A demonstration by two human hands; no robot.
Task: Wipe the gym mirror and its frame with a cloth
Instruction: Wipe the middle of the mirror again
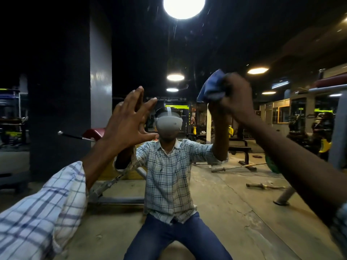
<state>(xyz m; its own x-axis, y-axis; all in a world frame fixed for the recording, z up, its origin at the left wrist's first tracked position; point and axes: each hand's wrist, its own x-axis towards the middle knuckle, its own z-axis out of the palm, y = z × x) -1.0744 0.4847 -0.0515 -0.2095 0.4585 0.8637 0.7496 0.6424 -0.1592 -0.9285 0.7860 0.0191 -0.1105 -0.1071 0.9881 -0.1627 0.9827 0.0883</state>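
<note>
The gym mirror fills nearly the whole view and shows my own reflection in a checked shirt and jeans. My right hand is raised at upper right and grips a bunched blue cloth held against the glass. My left hand is raised at centre left with fingers spread and straight, at or close to the mirror surface; whether it touches I cannot tell. A dark vertical band at left may be the mirror's frame or a pillar.
Reflected in the glass are a red-padded bench, barbell bars lying on the floor, a grey machine post at right and bright ceiling lamps. Streaks mark the glass near the top lamp.
</note>
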